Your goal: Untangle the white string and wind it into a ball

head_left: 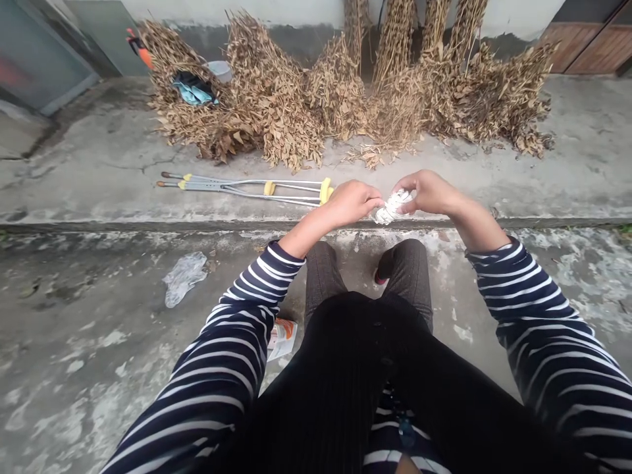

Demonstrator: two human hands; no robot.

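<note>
A bundle of white cord (392, 207), wound in several loops, is held up between my two hands above the edge of the concrete step. My right hand (428, 191) curls around its right side, thumb and fingers gripping it. My left hand (354, 199) is closed in a pinch at the bundle's left end; the bit of cord between those fingertips is too small to make out clearly. Just left of my left hand, a pair of grey metal crutches (247, 187) with yellow pads lies on the step, partly covered by that hand.
Dried plant stalks (296, 99) are heaped along the wall, with a black and light-blue cloth (195, 89) and a pale basin (220, 70) among them. A clear plastic bag (185, 278) and a printed paper packet (282, 338) lie on the lower ground. The step edge (123, 226) crosses ahead.
</note>
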